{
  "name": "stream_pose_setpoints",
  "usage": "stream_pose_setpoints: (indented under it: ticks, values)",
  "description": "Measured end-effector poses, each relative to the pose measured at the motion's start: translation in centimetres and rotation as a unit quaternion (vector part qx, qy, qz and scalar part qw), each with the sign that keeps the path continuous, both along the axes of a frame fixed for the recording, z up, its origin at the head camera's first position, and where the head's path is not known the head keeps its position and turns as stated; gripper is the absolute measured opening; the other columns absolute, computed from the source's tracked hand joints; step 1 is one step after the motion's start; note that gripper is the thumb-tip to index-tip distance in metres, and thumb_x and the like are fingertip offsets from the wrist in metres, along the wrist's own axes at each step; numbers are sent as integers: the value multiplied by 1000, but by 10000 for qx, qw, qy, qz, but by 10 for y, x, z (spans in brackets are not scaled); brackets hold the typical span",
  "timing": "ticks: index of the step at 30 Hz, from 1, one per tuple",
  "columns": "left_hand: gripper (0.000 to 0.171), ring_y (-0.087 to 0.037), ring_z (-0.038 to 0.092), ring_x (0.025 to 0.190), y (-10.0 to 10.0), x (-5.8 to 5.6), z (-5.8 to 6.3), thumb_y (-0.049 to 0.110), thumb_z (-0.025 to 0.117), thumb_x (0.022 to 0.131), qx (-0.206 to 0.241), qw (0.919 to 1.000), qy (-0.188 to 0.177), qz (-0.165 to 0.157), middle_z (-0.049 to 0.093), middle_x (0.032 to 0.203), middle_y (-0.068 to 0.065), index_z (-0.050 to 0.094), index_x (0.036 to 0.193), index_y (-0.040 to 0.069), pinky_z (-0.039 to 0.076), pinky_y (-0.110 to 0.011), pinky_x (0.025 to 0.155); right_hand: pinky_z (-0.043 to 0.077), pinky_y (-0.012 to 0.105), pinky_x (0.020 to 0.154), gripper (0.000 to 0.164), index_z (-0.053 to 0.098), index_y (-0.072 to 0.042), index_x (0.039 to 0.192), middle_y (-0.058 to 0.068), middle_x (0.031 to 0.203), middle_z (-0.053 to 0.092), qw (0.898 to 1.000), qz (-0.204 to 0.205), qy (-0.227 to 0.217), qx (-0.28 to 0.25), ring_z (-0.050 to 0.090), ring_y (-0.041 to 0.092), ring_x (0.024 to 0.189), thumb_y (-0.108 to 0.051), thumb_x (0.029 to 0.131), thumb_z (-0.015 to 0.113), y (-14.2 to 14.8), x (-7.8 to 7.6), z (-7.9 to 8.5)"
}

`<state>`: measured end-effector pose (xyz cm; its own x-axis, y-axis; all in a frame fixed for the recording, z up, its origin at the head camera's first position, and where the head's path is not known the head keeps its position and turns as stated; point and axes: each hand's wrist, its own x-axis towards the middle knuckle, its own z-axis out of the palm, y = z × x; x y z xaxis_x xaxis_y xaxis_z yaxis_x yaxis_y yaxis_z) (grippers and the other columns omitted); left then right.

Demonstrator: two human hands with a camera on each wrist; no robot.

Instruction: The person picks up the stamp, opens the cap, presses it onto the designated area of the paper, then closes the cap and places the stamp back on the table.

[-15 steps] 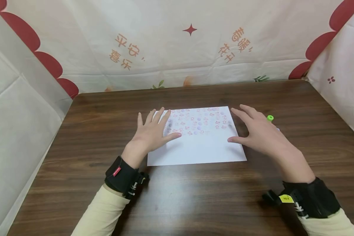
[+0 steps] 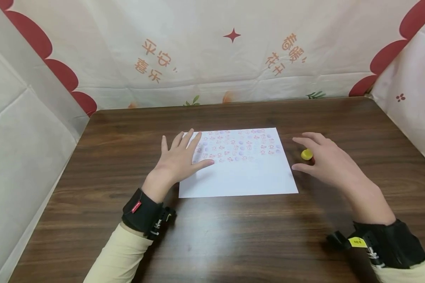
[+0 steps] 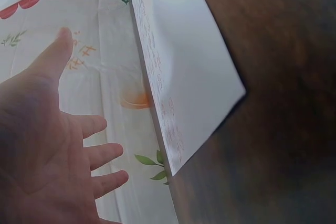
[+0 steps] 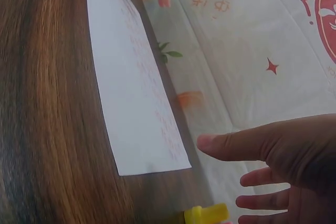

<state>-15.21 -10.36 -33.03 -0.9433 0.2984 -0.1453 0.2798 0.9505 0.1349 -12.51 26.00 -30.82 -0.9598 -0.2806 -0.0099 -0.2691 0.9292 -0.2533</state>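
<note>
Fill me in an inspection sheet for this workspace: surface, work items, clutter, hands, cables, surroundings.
Surface: dark wood-grain table, glossy near the front.
Work items: white paper with red and purple marks across its far part; small yellow item right of it.
Clutter: nothing seen, though the arms hide part of the table.
Left hand: fingers spread over the paper's left side; contact unclear.
Right hand: fingers apart beside the yellow item, no grip visible.
Cables: nothing seen.
Surroundings: pale cloth with red scallops and orange characters.

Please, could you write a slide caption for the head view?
Left hand over marked paper; right hand near a small yellow object.
</note>
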Motion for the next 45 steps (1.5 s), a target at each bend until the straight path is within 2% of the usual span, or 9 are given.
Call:
stream_pose_setpoints:
  ticks: [16, 30, 45]
  values:
    - [95, -31, 10, 145, -5, 0, -6, 78, 36, 83, 26, 10000, 58, 22, 11, 162, -8, 11, 154, 22, 2, -70, 112, 40, 73, 90, 61, 53, 1, 129, 32, 128, 49, 9996, -171, 47, 212, 43, 51, 114, -19, 78, 78, 20, -1, -7]
    - [95, -31, 11, 145, -7, -1, -6, 78, 37, 82, 61, 10000, 44, 38, 11, 162, -8, 11, 154, 22, 2, -69, 112, 47, 67, 80, 45, 62, 3, 116, 30, 113, 59, 9979, -281, 550, 196, 46, 47, 103, -11, 76, 77, 24, 0, -12]
    - [95, -31, 11, 145, -7, 0, 1, 78, 37, 82, 95, 9999, -10, 102, 12, 161, -8, 13, 154, 22, 2, -69, 112, 46, 64, 77, 30, 67, 1, 102, 28, 98, 67, 9897, -50, 1421, 178, 52, 45, 93, -2, 74, 76, 29, -20, -17]
